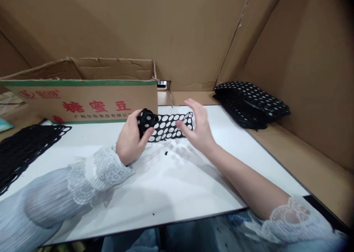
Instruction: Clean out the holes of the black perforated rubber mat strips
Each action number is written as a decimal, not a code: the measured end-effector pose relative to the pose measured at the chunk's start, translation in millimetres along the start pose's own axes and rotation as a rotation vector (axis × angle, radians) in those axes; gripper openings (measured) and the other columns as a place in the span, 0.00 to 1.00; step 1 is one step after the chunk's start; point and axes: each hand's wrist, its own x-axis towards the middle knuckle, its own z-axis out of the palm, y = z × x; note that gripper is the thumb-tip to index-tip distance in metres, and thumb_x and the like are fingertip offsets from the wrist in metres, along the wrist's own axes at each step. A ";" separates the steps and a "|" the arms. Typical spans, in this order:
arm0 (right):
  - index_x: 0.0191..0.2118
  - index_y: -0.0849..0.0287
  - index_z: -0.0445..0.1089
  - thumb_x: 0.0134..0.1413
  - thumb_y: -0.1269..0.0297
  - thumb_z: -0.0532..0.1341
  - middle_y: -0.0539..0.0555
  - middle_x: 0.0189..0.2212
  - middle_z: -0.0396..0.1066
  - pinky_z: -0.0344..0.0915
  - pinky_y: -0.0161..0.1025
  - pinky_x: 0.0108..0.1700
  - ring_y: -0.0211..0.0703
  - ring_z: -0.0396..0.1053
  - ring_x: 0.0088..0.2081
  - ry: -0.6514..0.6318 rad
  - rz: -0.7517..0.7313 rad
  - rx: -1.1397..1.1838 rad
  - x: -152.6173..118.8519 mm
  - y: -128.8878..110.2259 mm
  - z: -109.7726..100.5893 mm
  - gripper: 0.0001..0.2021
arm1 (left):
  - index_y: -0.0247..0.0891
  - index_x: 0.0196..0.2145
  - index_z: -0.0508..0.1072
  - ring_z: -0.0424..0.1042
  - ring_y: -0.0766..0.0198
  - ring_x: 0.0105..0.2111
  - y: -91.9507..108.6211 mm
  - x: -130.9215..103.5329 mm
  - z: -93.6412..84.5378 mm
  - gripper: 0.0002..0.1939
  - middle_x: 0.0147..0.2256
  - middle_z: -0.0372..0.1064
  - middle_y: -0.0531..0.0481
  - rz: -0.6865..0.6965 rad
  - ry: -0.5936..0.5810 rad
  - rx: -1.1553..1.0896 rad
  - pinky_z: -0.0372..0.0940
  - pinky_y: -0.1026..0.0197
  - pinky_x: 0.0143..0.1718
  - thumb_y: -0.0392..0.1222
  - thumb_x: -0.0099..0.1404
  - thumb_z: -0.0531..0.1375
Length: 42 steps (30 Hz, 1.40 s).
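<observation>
Black spotted strip (168, 128) lies flat across the centre of the frame on the white surface (171, 193), as I watch from a distance. Nearest me, pale sleeves with lace cuffs (101, 172) reach in from the lower corners, a dark scrap (166, 153) between them. Farther in, the fingers of my left hand (129, 139) curl closed around a dark clump (145, 121) at the strip's left end, seemingly its gathered part, though I cannot tell for certain. The fingers of my right hand (200, 128) are spread wide and grip nothing; the thumb overlaps the strip's right end, contact unclear. I judge the work partway: one end appears bunched, while the longer stretch remains laid out. Black netting (24, 149) spreads at the frame's left edge. Behind, a carton (107, 101) with red lettering fills the upper left, a white-dotted black pile (254, 101) sits at upper right, and a cardboard wall (138, 23) closes off the background.
</observation>
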 end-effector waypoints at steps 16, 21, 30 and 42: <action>0.27 0.61 0.66 0.52 0.61 0.52 0.51 0.24 0.67 0.57 0.34 0.31 0.35 0.61 0.26 -0.702 0.348 0.536 -20.1 -15.2 19.5 0.11 | 0.33 0.48 0.62 0.62 0.52 0.41 13.6 -9.9 -6.7 0.21 0.40 0.64 0.40 0.196 -0.198 0.244 0.56 0.51 0.42 0.48 0.62 0.48; 0.33 0.60 0.64 0.52 0.64 0.52 0.49 0.27 0.66 0.58 0.33 0.30 0.34 0.61 0.27 -0.702 0.374 0.637 -22.4 -20.2 20.1 0.06 | 0.33 0.46 0.59 0.66 0.55 0.34 14.7 -12.4 -0.5 0.24 0.36 0.67 0.43 0.139 -0.527 0.011 0.60 0.55 0.34 0.55 0.59 0.51; 0.32 0.61 0.59 0.55 0.66 0.50 0.47 0.23 0.62 0.55 0.28 0.18 0.28 0.55 0.18 -0.767 0.505 0.685 -23.8 -22.2 22.0 0.05 | 0.36 0.54 0.55 0.70 0.59 0.36 10.8 -6.5 -2.4 0.21 0.40 0.69 0.46 0.192 -0.602 0.001 0.62 0.60 0.36 0.46 0.65 0.44; 0.35 0.61 0.59 0.56 0.68 0.49 0.49 0.26 0.65 0.55 0.27 0.16 0.27 0.55 0.17 -0.713 0.564 0.702 -20.3 -27.2 24.0 0.04 | 0.33 0.53 0.54 0.71 0.62 0.23 10.0 -10.2 -0.6 0.21 0.23 0.71 0.51 0.119 -0.482 0.184 0.60 0.65 0.24 0.45 0.67 0.39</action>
